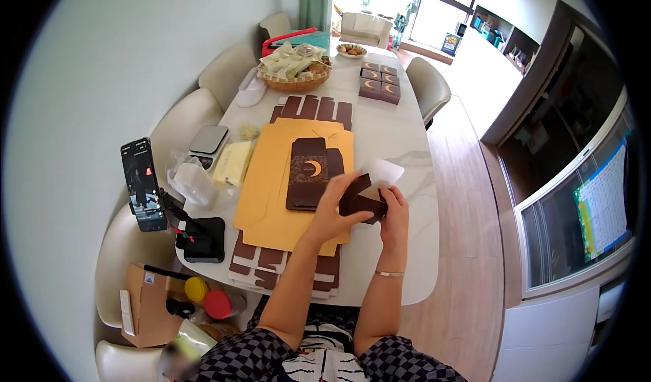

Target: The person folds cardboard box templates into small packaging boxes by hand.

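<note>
Both my hands hold a dark brown cardboard box (361,200) with raised flaps, above the right part of the table. My left hand (335,209) grips its left side, thumb across the near edge. My right hand (393,214) pinches the right side with its fingertips. A white piece (386,170) shows just behind the box; whether it is joined to it I cannot tell. To the left of my hands, a flat brown box with a gold crescent moon (312,172) lies on orange-yellow card sheets (263,178).
Flat brown box blanks (325,111) lie beneath the yellow sheets. Finished moon boxes (380,84) stand at the far right, near a wicker basket (295,82) of packets. A phone on a stand (144,185), a scale (207,142) and a plastic bag (192,181) sit at the left.
</note>
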A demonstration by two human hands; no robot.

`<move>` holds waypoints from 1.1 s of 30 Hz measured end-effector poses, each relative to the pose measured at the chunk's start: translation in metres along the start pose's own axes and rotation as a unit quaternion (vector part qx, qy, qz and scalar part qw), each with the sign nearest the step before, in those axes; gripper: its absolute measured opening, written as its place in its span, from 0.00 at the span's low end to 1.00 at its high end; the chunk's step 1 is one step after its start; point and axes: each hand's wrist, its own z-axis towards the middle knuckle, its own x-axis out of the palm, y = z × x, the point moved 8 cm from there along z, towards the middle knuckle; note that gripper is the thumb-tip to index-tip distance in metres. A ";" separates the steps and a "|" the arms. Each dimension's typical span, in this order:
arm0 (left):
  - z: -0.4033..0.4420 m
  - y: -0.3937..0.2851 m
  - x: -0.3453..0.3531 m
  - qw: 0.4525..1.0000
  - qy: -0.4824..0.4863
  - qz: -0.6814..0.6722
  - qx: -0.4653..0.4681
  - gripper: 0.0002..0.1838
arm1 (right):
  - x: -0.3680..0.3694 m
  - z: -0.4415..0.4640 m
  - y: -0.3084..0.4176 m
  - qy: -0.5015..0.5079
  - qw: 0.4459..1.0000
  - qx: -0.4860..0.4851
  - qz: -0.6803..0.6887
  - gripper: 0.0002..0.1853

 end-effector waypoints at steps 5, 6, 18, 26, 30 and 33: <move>-0.001 0.011 0.013 0.997 0.066 0.008 0.038 0.34 | 0.002 0.002 -0.008 -0.024 1.000 0.008 0.006 0.14; -0.001 0.012 0.014 0.997 0.066 0.006 0.040 0.33 | 0.003 0.001 -0.008 -0.031 0.999 -0.001 0.007 0.15; -0.003 0.025 0.020 0.996 0.069 -0.010 0.046 0.26 | -0.006 0.011 -0.014 0.005 0.999 -0.030 0.032 0.15; 0.002 0.048 0.017 0.985 0.010 -0.149 -0.081 0.22 | 0.000 0.001 -0.001 0.001 0.998 -0.003 0.061 0.16; -0.005 0.057 0.021 0.944 0.011 -0.254 -0.209 0.19 | -0.010 0.008 -0.005 0.003 0.997 -0.029 0.075 0.12; -0.013 0.053 0.023 0.919 0.019 -0.256 -0.299 0.16 | -0.009 0.007 -0.001 0.025 0.996 -0.065 0.052 0.10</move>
